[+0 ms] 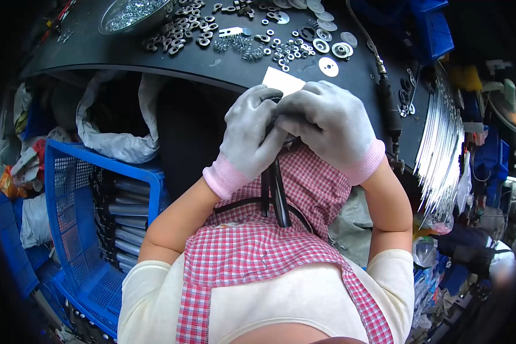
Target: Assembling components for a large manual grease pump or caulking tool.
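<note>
Curling left hand [249, 129] and right hand [331, 123] inward; what they pinch, we cannot tell.
Two black bars [278, 198] below, one white card [282, 81] by the near tabletop edge [200, 78].

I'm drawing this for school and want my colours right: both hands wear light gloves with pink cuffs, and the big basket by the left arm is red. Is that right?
Nearly! The big basket by the left arm is blue, not red; the head view shows it. Both hands do wear light gloves with pink cuffs.

Dark table [97, 54]; springs [238, 45]; rings [282, 56]; pale discs [324, 71]; clear bowl [120, 31]
</note>
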